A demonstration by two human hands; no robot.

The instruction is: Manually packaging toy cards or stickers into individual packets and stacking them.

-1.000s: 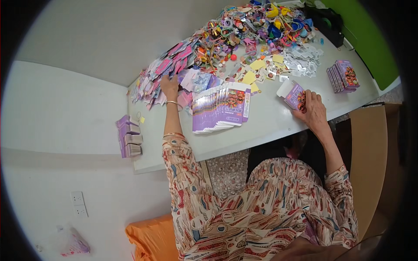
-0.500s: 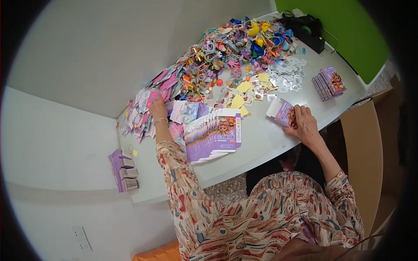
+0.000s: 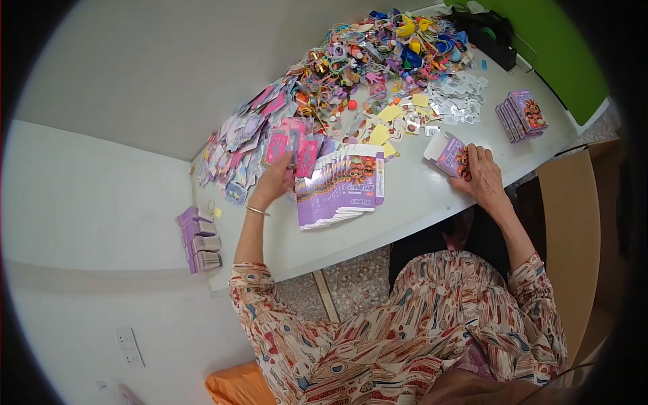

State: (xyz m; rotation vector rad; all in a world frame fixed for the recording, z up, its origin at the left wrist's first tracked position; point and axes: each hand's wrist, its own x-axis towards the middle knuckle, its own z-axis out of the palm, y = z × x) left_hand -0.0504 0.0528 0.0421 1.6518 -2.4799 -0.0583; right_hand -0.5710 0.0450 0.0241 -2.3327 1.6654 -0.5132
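My left hand (image 3: pixel 274 183) is closed on several pink packets (image 3: pixel 308 156), held over the near end of a heap of pink and pale packets (image 3: pixel 243 138). Just right of it, flat purple cartons (image 3: pixel 337 202) lie fanned out, overlapping, on the table. With fingers and thumb on either side, my right hand (image 3: pixel 487 179) grips a small purple box (image 3: pixel 448 155) with an orange-red picture. That box's white end flap stands up, facing away from me; its inside cannot be seen.
Small colourful trinkets (image 3: pixel 364 61) are piled along the wall. White sachets (image 3: pixel 459 100) and yellow slips (image 3: pixel 390 113) lie nearer. Closed purple boxes (image 3: pixel 525 116) stand at the right; a purple holder with card bundles (image 3: pixel 198 240) sits at the left edge. A cardboard carton (image 3: pixel 570 250) is beside me.
My left hand has come nearer, off the packet heap, bringing pink packets beside the fanned cartons. My right hand keeps its grip on the box. The whole view has shifted slightly.
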